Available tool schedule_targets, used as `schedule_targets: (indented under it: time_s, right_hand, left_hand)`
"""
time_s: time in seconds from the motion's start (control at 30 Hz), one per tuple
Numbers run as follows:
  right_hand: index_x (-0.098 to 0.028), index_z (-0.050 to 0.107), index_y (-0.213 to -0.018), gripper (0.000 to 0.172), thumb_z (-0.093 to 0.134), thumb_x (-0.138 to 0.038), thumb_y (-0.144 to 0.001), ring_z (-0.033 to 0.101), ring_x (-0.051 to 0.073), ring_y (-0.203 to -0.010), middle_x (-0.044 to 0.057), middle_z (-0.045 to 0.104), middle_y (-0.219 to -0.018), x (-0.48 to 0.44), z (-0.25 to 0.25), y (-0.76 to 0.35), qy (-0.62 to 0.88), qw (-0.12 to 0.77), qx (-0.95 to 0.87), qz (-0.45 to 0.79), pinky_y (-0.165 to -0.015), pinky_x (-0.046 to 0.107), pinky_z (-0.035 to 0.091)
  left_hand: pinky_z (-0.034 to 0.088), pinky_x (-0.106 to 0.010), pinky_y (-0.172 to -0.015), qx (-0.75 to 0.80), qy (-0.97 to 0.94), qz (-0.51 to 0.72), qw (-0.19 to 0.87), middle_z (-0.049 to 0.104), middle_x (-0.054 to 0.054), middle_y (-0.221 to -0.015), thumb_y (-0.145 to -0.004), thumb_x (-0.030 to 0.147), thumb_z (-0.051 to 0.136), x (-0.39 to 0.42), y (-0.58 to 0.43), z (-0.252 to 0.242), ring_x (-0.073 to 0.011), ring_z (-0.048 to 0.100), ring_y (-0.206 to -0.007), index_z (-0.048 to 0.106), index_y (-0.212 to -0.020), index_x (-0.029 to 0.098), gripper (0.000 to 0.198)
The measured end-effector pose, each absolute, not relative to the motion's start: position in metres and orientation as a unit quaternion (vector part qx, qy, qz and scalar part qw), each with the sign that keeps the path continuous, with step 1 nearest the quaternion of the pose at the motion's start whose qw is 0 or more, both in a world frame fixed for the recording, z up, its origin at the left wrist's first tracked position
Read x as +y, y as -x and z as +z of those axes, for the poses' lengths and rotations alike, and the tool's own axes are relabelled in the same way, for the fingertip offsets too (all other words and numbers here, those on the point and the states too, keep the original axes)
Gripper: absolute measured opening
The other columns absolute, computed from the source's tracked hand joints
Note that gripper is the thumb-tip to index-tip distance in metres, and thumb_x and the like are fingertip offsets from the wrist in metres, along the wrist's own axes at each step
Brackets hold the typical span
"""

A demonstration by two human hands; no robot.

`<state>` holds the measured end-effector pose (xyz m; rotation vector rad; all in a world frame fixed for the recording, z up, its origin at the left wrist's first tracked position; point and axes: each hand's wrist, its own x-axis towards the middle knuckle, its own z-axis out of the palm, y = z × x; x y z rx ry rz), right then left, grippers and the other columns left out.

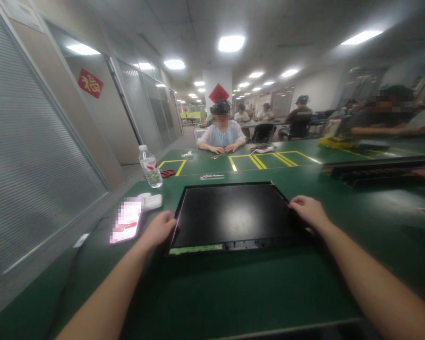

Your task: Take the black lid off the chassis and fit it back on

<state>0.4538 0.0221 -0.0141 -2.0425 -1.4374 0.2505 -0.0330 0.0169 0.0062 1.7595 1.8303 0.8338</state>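
Between my hands is a dark flat screen panel (pixel 230 212) with a black frame, its face up over the green table. A green strip (pixel 198 249) runs along part of its near edge. My left hand (pixel 161 229) is closed on the panel's left edge, thumb toward the top side. On the opposite side my right hand (pixel 309 211) pinches the right edge of the frame. The fingers under the panel are hidden on both sides. Whether the panel rests fully on the table or is slightly raised, I cannot tell.
Left of the panel are a lit phone (pixel 126 220), a white case (pixel 152 202), a water bottle (pixel 150 166) and red-handled scissors (pixel 168 173). Yellow tape marks the green table (pixel 255 283). A person (pixel 221 132) sits opposite; long dark parts (pixel 378 171) lie at right.
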Motion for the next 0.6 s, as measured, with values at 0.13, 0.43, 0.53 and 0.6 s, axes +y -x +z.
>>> schedule_targets:
  time_s: [0.13,0.43,0.53,0.6]
  right_hand:
    - [-0.021,0.073,-0.074,0.012,0.063,-0.028,-0.075,0.064,0.019,-0.075,0.004,0.073,-0.077,0.022,-0.015,-0.453,0.772,0.313,-0.545,0.095,-0.065,0.027,0.042]
    - [-0.023,0.074,-0.072,0.012,0.064,-0.03,-0.073,0.065,0.019,-0.074,0.003,0.073,-0.076,0.024,-0.017,-0.454,0.764,0.339,-0.539,0.109,-0.064,0.028,0.042]
    - [-0.022,0.073,-0.07,0.013,0.063,-0.029,-0.074,0.065,0.019,-0.073,0.003,0.073,-0.075,0.024,-0.017,-0.453,0.759,0.345,-0.541,0.114,-0.065,0.028,0.043]
    - [-0.022,0.073,-0.07,0.013,0.063,-0.029,-0.074,0.065,0.019,-0.074,0.003,0.073,-0.075,0.023,-0.017,-0.453,0.758,0.345,-0.541,0.119,-0.066,0.028,0.043]
  left_hand:
    - [0.036,-0.024,-0.049,0.674,-0.513,0.397,0.355,0.052,0.004,-0.055,-0.073,0.032,0.062,0.011,0.025,0.006,-0.0144,0.05,-0.051,0.049,-0.067,0.021,0.017]
    - [0.047,-0.026,-0.047,0.645,-0.336,0.458,0.511,0.06,0.004,-0.056,-0.078,0.027,0.063,0.002,0.009,0.019,-0.0167,0.06,-0.048,0.055,-0.085,0.022,0.012]
    - [0.05,-0.028,-0.048,0.643,-0.314,0.459,0.526,0.062,0.003,-0.058,-0.082,0.025,0.062,0.002,0.01,0.02,-0.0182,0.063,-0.049,0.057,-0.092,0.022,0.012]
    - [0.051,-0.028,-0.048,0.64,-0.301,0.467,0.531,0.063,0.003,-0.059,-0.084,0.024,0.062,0.003,0.011,0.019,-0.0182,0.064,-0.048,0.057,-0.097,0.022,0.014]
